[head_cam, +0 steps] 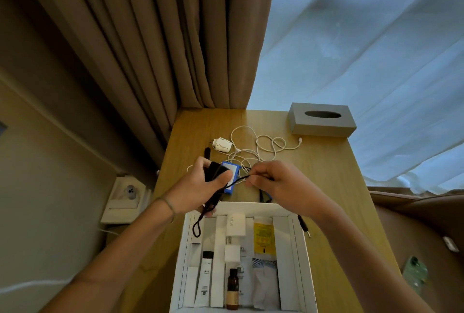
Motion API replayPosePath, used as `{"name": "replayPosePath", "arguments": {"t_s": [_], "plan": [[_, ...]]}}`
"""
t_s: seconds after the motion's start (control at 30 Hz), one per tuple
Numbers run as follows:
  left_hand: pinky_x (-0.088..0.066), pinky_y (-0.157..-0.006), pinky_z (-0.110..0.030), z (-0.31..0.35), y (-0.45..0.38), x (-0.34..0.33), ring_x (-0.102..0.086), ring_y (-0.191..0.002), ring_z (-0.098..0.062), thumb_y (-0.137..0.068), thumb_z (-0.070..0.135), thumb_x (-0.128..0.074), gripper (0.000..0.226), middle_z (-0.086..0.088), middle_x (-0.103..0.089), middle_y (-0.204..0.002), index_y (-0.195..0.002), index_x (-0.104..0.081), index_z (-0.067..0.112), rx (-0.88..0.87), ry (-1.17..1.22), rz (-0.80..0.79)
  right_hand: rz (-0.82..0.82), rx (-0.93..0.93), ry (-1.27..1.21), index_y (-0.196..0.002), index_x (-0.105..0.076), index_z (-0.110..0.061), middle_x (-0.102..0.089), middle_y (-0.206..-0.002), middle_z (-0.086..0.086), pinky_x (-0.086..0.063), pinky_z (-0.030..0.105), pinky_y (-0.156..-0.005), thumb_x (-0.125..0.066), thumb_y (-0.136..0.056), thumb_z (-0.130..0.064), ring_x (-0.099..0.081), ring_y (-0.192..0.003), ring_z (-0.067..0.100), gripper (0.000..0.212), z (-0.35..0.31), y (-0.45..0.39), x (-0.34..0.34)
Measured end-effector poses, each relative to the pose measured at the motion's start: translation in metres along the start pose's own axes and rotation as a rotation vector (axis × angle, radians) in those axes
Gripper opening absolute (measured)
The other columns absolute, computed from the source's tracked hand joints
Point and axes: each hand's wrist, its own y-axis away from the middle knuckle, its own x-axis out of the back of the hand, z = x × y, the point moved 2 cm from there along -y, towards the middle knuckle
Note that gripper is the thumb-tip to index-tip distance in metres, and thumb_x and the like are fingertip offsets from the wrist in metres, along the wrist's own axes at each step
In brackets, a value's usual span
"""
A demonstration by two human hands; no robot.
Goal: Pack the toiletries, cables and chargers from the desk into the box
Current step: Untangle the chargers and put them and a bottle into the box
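Note:
My left hand (200,182) grips a bundle of black cable (213,172) above the desk, and a loop of it hangs down over the white box (184,250). My right hand (271,182) pinches the same cable's free strand, stretched between both hands. Inside the box lie a white tube (206,280), a brown bottle (233,287), a white charger (236,224), a yellow sachet (263,237) and other packets. Behind my hands, on the desk, sit a blue-and-white device (232,174), a tangled white cable (261,147) and a white plug adapter (221,145).
A grey tissue box (321,119) stands at the desk's far right. A black jack plug (305,227) lies right of the box. Brown curtains hang behind the desk. A wall socket (129,191) is at the left, and a green phone (415,275) lies at the right.

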Motion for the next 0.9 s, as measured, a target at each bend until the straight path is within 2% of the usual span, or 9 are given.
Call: {"name": "replayPosePath", "arguments": {"t_s": [0.1,0.27,0.37,0.43,0.53,0.6,0.67,0.73,0.9], "plan": [[-0.062,-0.062,-0.047,0.001,0.004,-0.006,-0.065,-0.062,-0.025,-0.068,0.058,-0.08,0.074,-0.015,-0.063,-0.094,-0.117,-0.037,0.024,0.017,-0.151,-0.196,-0.017,0.056,0.096,-0.089,-0.071,-0.029,-0.061,-0.068,-0.016,-0.035,0.016,-0.058,-0.056,-0.101,-0.023,-0.053,-0.06,0.002,0.02,-0.015,0.0,0.001],[-0.061,-0.053,-0.043,0.005,0.008,-0.03,-0.067,-0.059,-0.028,-0.057,0.063,-0.083,0.077,-0.001,-0.067,-0.096,-0.117,-0.047,0.033,-0.02,-0.509,-0.269,-0.043,0.199,0.301,-0.092,-0.073,-0.027,-0.062,-0.072,-0.016,-0.046,0.02,-0.06,-0.064,-0.096,-0.025,-0.058,-0.066,0.002,0.01,-0.038,-0.004,0.002],[-0.056,-0.044,-0.029,0.003,0.01,-0.042,-0.061,-0.047,-0.008,-0.068,0.051,-0.079,0.052,0.005,-0.064,-0.084,-0.109,-0.047,0.052,-0.112,-0.575,-0.31,-0.085,0.25,0.28,-0.09,-0.073,-0.027,-0.067,-0.078,-0.015,-0.049,0.017,-0.064,-0.069,-0.091,-0.026,-0.063,-0.073,0.006,0.004,-0.041,-0.009,0.003],[-0.056,-0.047,-0.027,0.002,0.013,-0.044,-0.059,-0.05,-0.003,-0.073,0.036,-0.077,0.052,0.004,-0.064,-0.079,-0.102,-0.041,0.06,-0.181,-0.545,-0.289,-0.083,0.252,0.22,-0.089,-0.074,-0.025,-0.071,-0.082,-0.011,-0.056,0.027,-0.071,-0.073,-0.089,-0.028,-0.065,-0.078,0.007,0.004,-0.035,-0.012,0.003],[-0.055,-0.054,-0.036,-0.005,0.017,-0.041,-0.065,-0.061,-0.015,-0.072,0.026,-0.079,0.087,-0.005,-0.068,-0.087,-0.135,-0.025,0.051,-0.252,-0.434,-0.211,-0.018,0.151,0.01,-0.085,-0.074,-0.02,-0.071,-0.079,-0.001,-0.058,0.044,-0.075,-0.076,-0.087,-0.028,-0.066,-0.074,0.017,0.008,-0.013,-0.018,0.001],[-0.052,-0.052,-0.028,-0.009,0.02,-0.039,-0.064,-0.059,-0.014,-0.073,0.018,-0.079,0.102,0.0,-0.069,-0.082,-0.143,-0.014,0.053,-0.3,-0.296,-0.209,0.007,0.065,-0.176,-0.081,-0.073,-0.017,-0.07,-0.08,0.013,-0.056,0.049,-0.073,-0.075,-0.088,-0.025,-0.065,-0.075,0.034,0.011,0.005,-0.019,-0.003],[-0.05,-0.055,-0.023,-0.011,0.025,-0.037,-0.061,-0.059,-0.01,-0.074,0.01,-0.078,0.106,0.001,-0.067,-0.077,-0.145,-0.013,0.054,-0.341,-0.166,-0.23,-0.006,-0.017,-0.351,-0.08,-0.071,-0.014,-0.069,-0.073,0.009,-0.054,0.036,-0.063,-0.071,-0.091,-0.021,-0.064,-0.067,0.028,0.013,0.022,-0.015,-0.014],[-0.054,-0.06,-0.028,-0.012,0.027,-0.034,-0.063,-0.065,-0.018,-0.077,0.003,-0.078,0.102,-0.016,-0.066,-0.094,-0.146,-0.02,0.051,-0.34,-0.024,-0.223,-0.002,-0.103,-0.437,-0.082,-0.071,-0.01,-0.068,-0.067,-0.004,-0.049,0.023,-0.064,-0.067,-0.094,-0.015,-0.062,-0.063,0.012,0.014,0.036,-0.009,-0.028],[-0.058,-0.07,-0.039,-0.016,0.023,-0.026,-0.067,-0.077,-0.026,-0.079,0.001,-0.079,0.087,-0.025,-0.051,-0.126,-0.142,-0.031,0.035,-0.238,0.11,-0.196,0.042,-0.195,-0.415,-0.085,-0.072,-0.008,-0.06,-0.061,-0.005,-0.044,0.013,-0.055,-0.066,-0.096,-0.022,-0.051,-0.053,0.001,0.019,0.046,0.01,-0.054]]}}
